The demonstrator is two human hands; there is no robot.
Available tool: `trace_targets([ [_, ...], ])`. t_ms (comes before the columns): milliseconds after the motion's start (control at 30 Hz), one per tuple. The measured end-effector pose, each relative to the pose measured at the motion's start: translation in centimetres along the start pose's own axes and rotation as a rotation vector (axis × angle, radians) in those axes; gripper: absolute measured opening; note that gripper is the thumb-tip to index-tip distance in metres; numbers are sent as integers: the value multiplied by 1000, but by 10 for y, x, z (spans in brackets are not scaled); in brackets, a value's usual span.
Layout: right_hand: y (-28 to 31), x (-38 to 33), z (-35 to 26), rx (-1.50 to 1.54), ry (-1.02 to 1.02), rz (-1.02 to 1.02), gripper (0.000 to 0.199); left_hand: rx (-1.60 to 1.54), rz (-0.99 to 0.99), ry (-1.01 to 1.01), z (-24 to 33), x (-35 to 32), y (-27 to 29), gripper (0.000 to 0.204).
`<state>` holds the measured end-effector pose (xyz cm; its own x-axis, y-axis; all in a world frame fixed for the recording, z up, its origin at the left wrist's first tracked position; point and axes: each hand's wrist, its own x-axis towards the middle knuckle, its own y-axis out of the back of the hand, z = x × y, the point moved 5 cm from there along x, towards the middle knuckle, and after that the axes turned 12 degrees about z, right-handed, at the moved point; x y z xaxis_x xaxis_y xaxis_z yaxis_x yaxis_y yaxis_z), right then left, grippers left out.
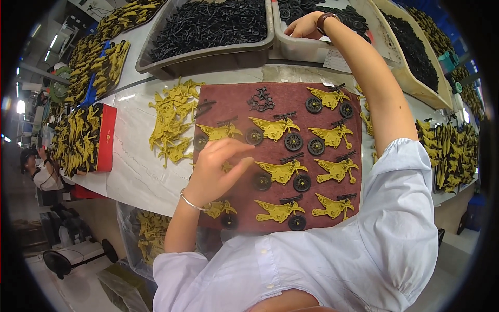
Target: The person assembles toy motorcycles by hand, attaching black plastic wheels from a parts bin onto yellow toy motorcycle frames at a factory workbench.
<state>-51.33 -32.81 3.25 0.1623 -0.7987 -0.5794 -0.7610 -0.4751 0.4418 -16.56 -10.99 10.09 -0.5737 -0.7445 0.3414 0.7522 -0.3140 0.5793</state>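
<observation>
My left hand (214,170) hovers over the left side of a dark red cloth (236,99), thumb and forefinger apart, nothing visible between them. It partly hides yellow toy motorbike bodies beneath. My right hand (305,26) reaches over the rim of a pale bin (306,49) of black toy wheels (353,20); its fingertips are down inside, so their grip cannot be made out. Rows of yellow toy motorbike bodies (280,171) lie on the cloth with black handlebar pieces (291,157). Some have two black wheels (293,141), some one, some none. Small black parts (261,100) are heaped at the cloth's far edge.
A grey bin (150,65) of black parts stands at the back. Loose yellow bodies (171,122) are piled left of the cloth. A red box (106,138) of yellow-black pieces sits farther left. Another bin (439,99) of black parts is at right. A person (44,171) is far left.
</observation>
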Motion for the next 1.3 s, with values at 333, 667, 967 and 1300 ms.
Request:
trace_targets([
  [333, 4, -10, 5, 111, -143, 166, 19, -19, 14, 34, -4, -6, 1, 19],
  [667, 2, -10, 1, -25, 71, 81, 16, -24, 33, 48, -6, -11, 4, 20],
  [967, 38, -36, 17, 96, 97, 269, 17, -43, 38, 94, -9, -14, 4, 20],
  [1300, 65, -65, 73, -332, -109, 492, 35, -26, 19, 66, -10, -15, 2, 20],
])
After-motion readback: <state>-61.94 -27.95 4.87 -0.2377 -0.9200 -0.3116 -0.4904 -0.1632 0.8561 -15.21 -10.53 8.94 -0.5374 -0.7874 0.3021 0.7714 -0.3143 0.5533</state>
